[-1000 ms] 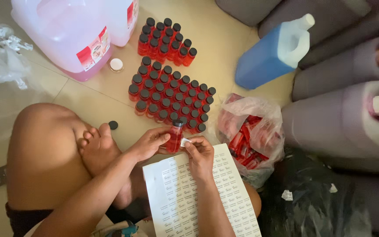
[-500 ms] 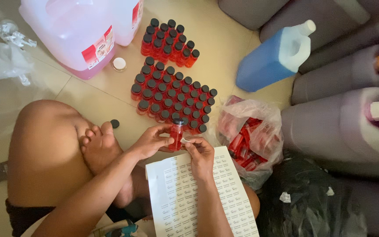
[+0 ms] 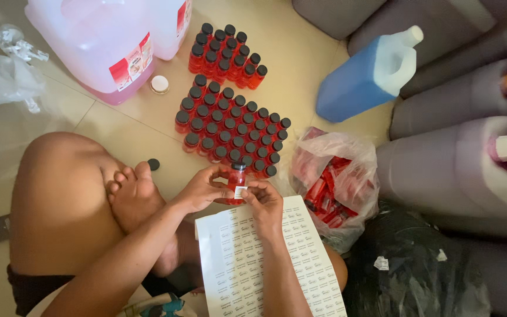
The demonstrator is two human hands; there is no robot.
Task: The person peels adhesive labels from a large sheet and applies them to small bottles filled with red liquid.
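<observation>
Biggest first: pink jug (image 3: 98, 50) up beyond the bottle block (image 3: 230, 126), part-filled with pink liquid, loose white cap (image 3: 159, 84) at its foot; blue jug (image 3: 365, 79) off to the block's far right, white-necked, contents unseen; purple containers (image 3: 459, 158) stacked further right again, one white-capped; clear bag (image 3: 335, 182) just right of the block's near corner, stuffed with red packets; label sheet (image 3: 265, 264) below the block on the lap, rows of small white stickers; smaller bottle cluster (image 3: 227, 53) above the block, red liquid, black caps; lone black cap (image 3: 154, 165) on the floor left of the block, by the toes. Now the action, just under the block's near edge: left hand (image 3: 200, 191) curled round the small red bottle (image 3: 237, 182), holding it upright; right hand (image 3: 263, 202) pinching a white sticker (image 3: 240, 191) against its side, fingers narrow. Risks, as a judgement: sticker going on crooked or creased from a hasty press; an elbow or foot nudging the packed block and toppling a row.
</observation>
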